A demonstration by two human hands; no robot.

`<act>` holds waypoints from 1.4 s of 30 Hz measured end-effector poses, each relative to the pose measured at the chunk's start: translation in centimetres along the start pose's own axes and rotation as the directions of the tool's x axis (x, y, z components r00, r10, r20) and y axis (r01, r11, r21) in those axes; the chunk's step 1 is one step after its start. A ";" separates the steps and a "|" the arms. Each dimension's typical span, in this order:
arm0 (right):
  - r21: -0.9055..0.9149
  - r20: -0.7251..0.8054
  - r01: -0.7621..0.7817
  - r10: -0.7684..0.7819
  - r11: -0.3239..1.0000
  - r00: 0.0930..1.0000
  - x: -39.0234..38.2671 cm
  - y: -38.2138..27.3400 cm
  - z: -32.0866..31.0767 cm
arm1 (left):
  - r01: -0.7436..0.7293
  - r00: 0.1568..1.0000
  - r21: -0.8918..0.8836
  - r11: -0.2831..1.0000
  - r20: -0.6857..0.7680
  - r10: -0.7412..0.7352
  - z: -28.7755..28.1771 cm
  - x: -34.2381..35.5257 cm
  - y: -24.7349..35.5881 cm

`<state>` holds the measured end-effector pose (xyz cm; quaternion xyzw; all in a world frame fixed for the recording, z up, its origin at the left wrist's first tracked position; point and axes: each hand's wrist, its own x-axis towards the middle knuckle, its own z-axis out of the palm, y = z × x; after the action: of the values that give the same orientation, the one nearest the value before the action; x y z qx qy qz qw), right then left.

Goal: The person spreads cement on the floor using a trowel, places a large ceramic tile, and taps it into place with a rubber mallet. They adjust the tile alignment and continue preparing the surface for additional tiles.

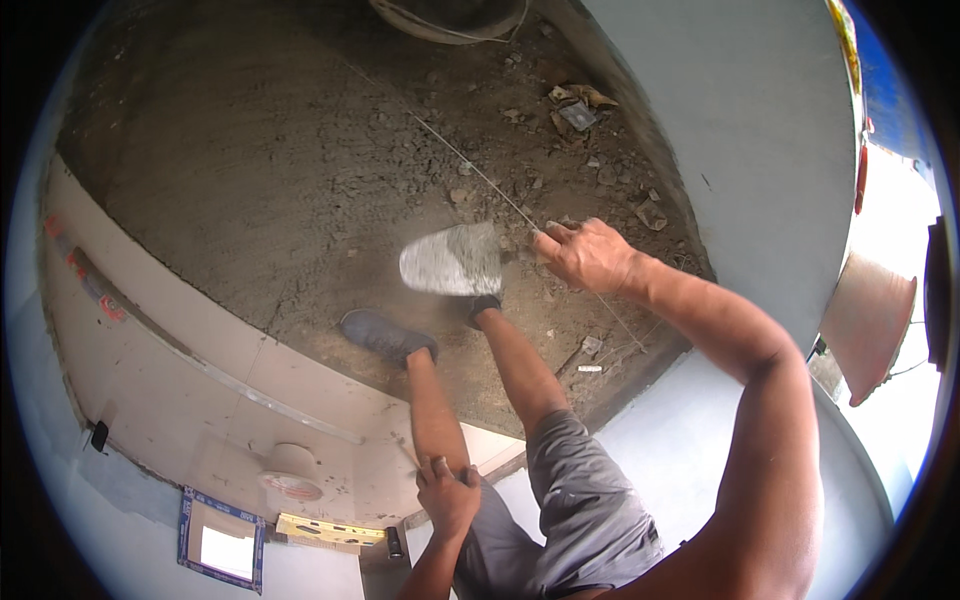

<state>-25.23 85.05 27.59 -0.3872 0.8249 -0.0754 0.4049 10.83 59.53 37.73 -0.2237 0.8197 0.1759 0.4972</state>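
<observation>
My right hand (pixel 585 255) grips the handle of a trowel, whose pale blade (pixel 450 260) is motion-blurred over the dark, gritty floor bed (pixel 250 200). A taut string (pixel 470 165) runs diagonally past that hand. My left hand (pixel 448 490) rests on my left leg at the knee, fingers bent but apart; a thin pale strip lies beside its fingertips, and I cannot tell whether it is touched. My shoes (pixel 385 335) are on the bed below the blade.
Rubble and scraps (pixel 580 110) lie along the right wall (pixel 760 110). A round tub (pixel 450 25) is at the top. Pale tiles (pixel 180 350) border the lower left, holding a metal straightedge (pixel 240 365), round container (pixel 290 470), framed box (pixel 220 535) and yellow level (pixel 330 530).
</observation>
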 end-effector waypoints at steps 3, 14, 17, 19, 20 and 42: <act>-0.006 0.044 -0.090 0.090 0.996 0.995 0.3 8.9 1.2 | 0.006 1.000 0.033 0.999 0.023 -0.007 -0.4 0.4 1.1; -0.071 -0.128 -0.549 0.538 0.833 0.833 -1.3 23.3 0.8 | 0.040 0.995 0.098 0.994 0.088 -0.049 -0.7 0.5 4.2; 0.040 -0.190 -0.800 0.791 0.599 0.582 -1.3 26.3 0.8 | 0.009 0.999 0.128 0.992 0.040 -0.014 -0.8 0.7 3.8; 0.111 -0.143 -0.688 0.696 0.717 0.703 0.8 21.1 -1.0 | -0.001 1.000 0.166 0.986 -0.001 0.001 -0.7 -0.1 3.8; -0.011 -0.184 -0.527 0.517 0.850 0.836 1.0 21.2 -0.6 | 0.006 1.000 0.160 0.987 -0.001 -0.006 -0.8 -0.3 4.0; 0.423 0.039 -0.800 0.874 0.425 0.485 1.3 22.7 -5.5 | 0.102 0.994 -0.004 0.995 0.033 -0.102 -1.6 1.2 3.9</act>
<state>-42.81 98.75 20.54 0.1732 0.9082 -0.0596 0.3764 7.08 61.78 37.61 -0.2639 0.7984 0.1563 0.5182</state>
